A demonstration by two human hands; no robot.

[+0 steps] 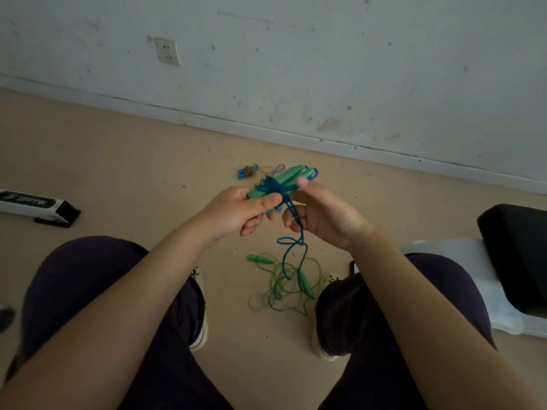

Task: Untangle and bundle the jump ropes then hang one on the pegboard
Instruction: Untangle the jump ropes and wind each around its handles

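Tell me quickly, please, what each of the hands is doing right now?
Left hand: closed, gripping the green handles wrapped with blue rope.
Right hand: closed, pinching the blue rope just below the handles.

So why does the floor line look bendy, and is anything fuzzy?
Head view: the wide-angle lens bows the baseboard; light is dim and even, without glare; the left hand and right hand gripping the green handles look slightly soft, and a dark blob at the left edge is smeared.
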